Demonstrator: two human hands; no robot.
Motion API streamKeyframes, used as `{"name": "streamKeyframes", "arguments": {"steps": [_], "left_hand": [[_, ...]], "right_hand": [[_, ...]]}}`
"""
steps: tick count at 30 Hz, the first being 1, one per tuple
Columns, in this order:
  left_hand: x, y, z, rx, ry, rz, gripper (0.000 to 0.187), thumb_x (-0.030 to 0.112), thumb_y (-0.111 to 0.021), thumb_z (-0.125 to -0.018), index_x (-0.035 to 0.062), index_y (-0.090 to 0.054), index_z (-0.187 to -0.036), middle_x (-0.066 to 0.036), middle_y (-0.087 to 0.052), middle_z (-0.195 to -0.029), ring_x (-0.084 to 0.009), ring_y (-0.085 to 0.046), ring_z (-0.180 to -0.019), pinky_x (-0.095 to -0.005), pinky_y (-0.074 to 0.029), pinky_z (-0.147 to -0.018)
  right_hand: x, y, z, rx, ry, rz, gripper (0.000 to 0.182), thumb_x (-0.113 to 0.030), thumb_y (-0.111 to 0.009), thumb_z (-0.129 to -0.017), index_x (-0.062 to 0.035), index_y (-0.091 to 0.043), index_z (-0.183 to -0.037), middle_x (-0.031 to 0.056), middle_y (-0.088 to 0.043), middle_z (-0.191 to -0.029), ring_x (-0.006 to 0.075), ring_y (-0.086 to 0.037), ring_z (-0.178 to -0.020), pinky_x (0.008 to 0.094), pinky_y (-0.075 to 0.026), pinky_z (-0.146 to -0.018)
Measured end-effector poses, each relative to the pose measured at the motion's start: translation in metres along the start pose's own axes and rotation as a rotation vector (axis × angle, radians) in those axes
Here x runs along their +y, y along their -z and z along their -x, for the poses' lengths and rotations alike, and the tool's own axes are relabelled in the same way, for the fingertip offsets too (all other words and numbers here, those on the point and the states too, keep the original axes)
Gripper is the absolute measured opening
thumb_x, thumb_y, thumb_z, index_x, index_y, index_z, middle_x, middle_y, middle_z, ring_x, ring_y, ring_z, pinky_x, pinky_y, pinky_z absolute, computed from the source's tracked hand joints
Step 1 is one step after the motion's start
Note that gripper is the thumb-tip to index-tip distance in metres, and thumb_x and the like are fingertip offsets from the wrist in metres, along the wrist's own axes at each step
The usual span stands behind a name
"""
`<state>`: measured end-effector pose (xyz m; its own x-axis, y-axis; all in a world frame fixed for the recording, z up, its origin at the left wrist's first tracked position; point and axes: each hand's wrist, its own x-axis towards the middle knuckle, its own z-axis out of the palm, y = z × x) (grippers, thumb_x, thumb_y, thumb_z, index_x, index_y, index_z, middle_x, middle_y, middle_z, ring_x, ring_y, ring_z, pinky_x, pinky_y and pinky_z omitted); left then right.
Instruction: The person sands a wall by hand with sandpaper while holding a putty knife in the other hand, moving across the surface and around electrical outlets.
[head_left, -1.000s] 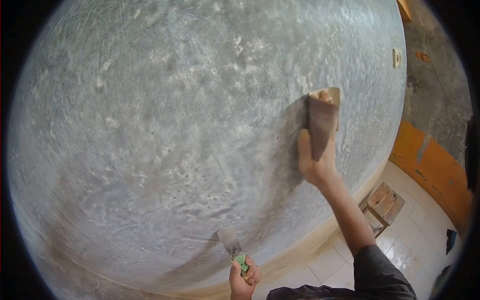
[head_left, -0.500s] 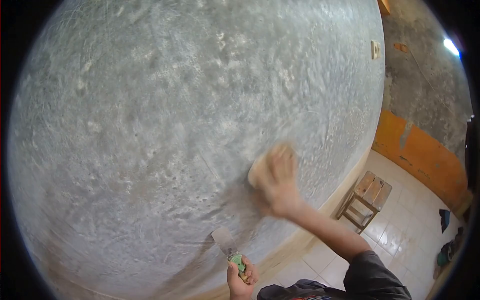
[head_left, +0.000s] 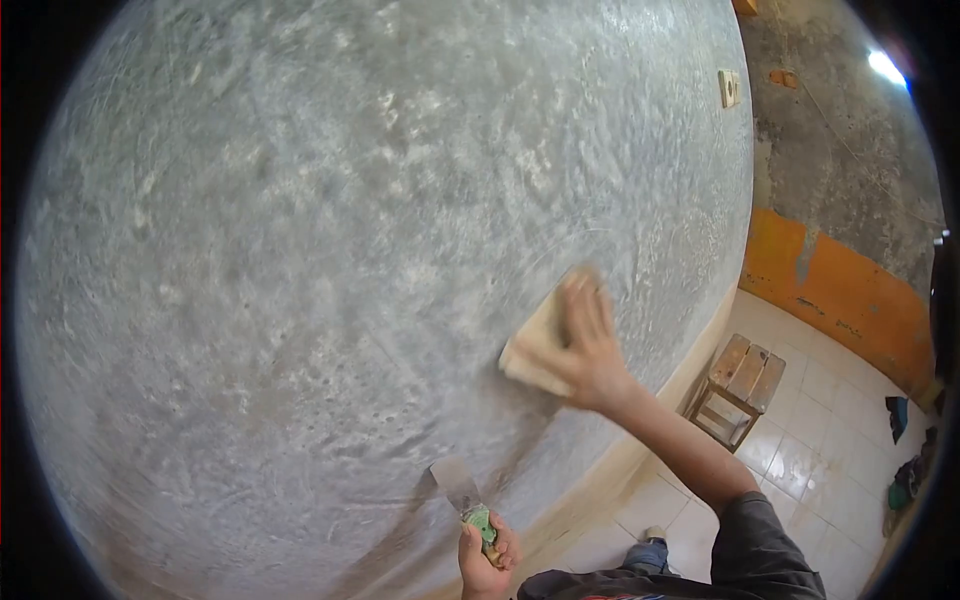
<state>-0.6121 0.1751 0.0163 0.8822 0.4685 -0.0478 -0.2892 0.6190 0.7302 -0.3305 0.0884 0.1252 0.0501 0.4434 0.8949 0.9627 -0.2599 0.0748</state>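
Note:
My right hand (head_left: 592, 350) presses a beige sheet of sandpaper (head_left: 537, 348) against the grey wall (head_left: 330, 250), its fingers laid over the sheet and blurred by motion. The sheet's left side sticks out beyond the fingers. Lower down, my left hand (head_left: 486, 560) is closed around the green handle of a putty knife (head_left: 458, 485). The wide metal blade points up and a little left, standing in front of the wall with its shadow behind. Whitish patches, small pits and scratches mark the wall surface.
A small wooden stool (head_left: 743, 378) stands on the tiled floor (head_left: 790, 470) at the right. A socket (head_left: 729, 88) sits near the wall's right edge. An orange-painted band (head_left: 840, 300) runs along the far wall. Dark items lie at the floor's right edge.
My right hand has shifted slightly right with the sandpaper and turned, so more of the sheet shows. The view has swung a little; a foot now appears below. My left hand keeps the putty knife.

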Motion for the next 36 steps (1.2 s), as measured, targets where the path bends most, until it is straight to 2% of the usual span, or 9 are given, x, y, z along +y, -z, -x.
{"name": "streamKeyframes", "arguments": {"steps": [3, 6, 9, 13, 18, 21, 23, 31, 36], "left_hand": [[-0.008, -0.010, -0.015, -0.001, -0.017, -0.034, 0.047, 0.057, -0.047, -0.091, 0.0094, -0.051, -0.093, 0.001, -0.043, -0.062, -0.0111, -0.035, -0.045, -0.0268, -0.025, -0.040], [-0.019, -0.026, -0.031, -0.026, -0.023, -0.026, 0.048, 0.057, -0.047, -0.091, 0.0092, -0.051, -0.092, 0.001, -0.043, -0.062, -0.0111, -0.035, -0.045, -0.0269, -0.025, -0.040], [-0.031, -0.042, -0.047, -0.063, -0.034, -0.020, 0.048, 0.057, -0.047, -0.091, 0.0092, -0.051, -0.092, 0.001, -0.043, -0.062, -0.0111, -0.035, -0.045, -0.0269, -0.025, -0.040], [-0.054, -0.063, -0.064, -0.068, -0.077, 0.006, 0.049, 0.058, -0.047, -0.090, 0.0099, -0.051, -0.093, 0.001, -0.043, -0.063, -0.0108, -0.035, -0.046, -0.0268, -0.025, -0.041], [-0.083, -0.086, -0.082, -0.027, -0.083, 0.044, 0.048, 0.058, -0.047, -0.091, 0.0105, -0.051, -0.095, 0.001, -0.043, -0.064, -0.0109, -0.036, -0.047, -0.0266, -0.026, -0.042], [-0.099, -0.100, -0.093, 0.004, -0.103, 0.063, 0.047, 0.056, -0.046, -0.092, 0.0098, -0.051, -0.096, 0.001, -0.043, -0.064, -0.0115, -0.037, -0.047, -0.0267, -0.027, -0.042], [-0.110, -0.114, -0.099, 0.018, -0.112, 0.067, 0.047, 0.055, -0.045, -0.092, 0.0089, -0.051, -0.097, 0.000, -0.043, -0.064, -0.0120, -0.037, -0.047, -0.0269, -0.028, -0.042], [-0.141, -0.156, -0.116, 0.270, -0.048, -0.004, 0.041, 0.054, -0.048, -0.091, 0.0142, -0.054, -0.096, 0.002, -0.037, -0.056, -0.0090, -0.030, -0.040, -0.0230, -0.026, -0.036], [-0.143, -0.155, -0.120, 0.259, 0.019, 0.028, 0.041, 0.055, -0.048, -0.091, 0.0148, -0.053, -0.094, 0.003, -0.036, -0.056, -0.0089, -0.029, -0.039, -0.0229, -0.027, -0.036]], "right_hand": [[0.008, 0.019, -0.033, 0.215, -0.420, -0.149, 0.062, -0.014, -0.059, -0.082, -0.0176, -0.040, -0.141, 0.0390, -0.004, -0.147, 0.0569, -0.004, -0.136, 0.0685, -0.011, -0.104], [-0.006, 0.026, -0.015, -0.189, -0.036, -0.073, 0.067, -0.007, -0.056, -0.082, -0.0311, -0.038, -0.142, 0.0384, -0.006, -0.147, 0.0523, -0.003, -0.139, 0.0681, -0.011, -0.105], [0.037, 0.024, -0.012, -0.200, 0.243, 0.011, 0.070, -0.008, -0.057, -0.081, -0.0388, -0.037, -0.141, 0.0376, -0.005, -0.147, 0.0521, -0.001, -0.139, 0.0681, -0.011, -0.105], [0.091, 0.038, -0.046, 0.225, -0.372, -0.089, 0.065, -0.015, -0.058, -0.084, -0.0279, -0.036, -0.144, 0.0376, -0.002, -0.148, 0.0536, 0.000, -0.138, 0.0690, -0.010, -0.104], [0.105, 0.016, 0.008, -0.129, 0.449, -0.007, 0.063, -0.019, -0.060, -0.083, -0.0236, -0.039, -0.142, 0.0354, -0.007, -0.148, 0.0504, -0.002, -0.139, 0.0709, -0.009, -0.101], [0.143, 0.032, -0.005, -0.131, 0.410, -0.060, 0.060, -0.018, -0.061, -0.082, -0.0226, -0.043, -0.140, 0.0339, -0.008, -0.149, 0.0488, -0.001, -0.140, 0.0684, -0.008, -0.104], [0.160, 0.041, -0.012, 0.151, -0.319, -0.082, 0.057, -0.017, -0.060, -0.083, -0.0216, -0.046, -0.138, 0.0339, -0.005, -0.150, 0.0500, 0.000, -0.140, 0.0663, -0.011, -0.105], [0.133, 0.009, 0.083, -0.271, -0.127, -0.260, 0.076, -0.025, -0.070, -0.069, -0.0200, -0.044, -0.139, 0.0349, -0.013, -0.148, 0.0499, -0.015, -0.137, 0.0720, -0.013, -0.099], [0.157, 0.029, 0.007, 0.145, -0.363, -0.183, 0.076, -0.025, -0.069, -0.075, -0.0057, -0.036, -0.141, 0.0352, -0.022, -0.144, 0.0517, -0.023, -0.132, 0.0683, -0.017, -0.099]]}}
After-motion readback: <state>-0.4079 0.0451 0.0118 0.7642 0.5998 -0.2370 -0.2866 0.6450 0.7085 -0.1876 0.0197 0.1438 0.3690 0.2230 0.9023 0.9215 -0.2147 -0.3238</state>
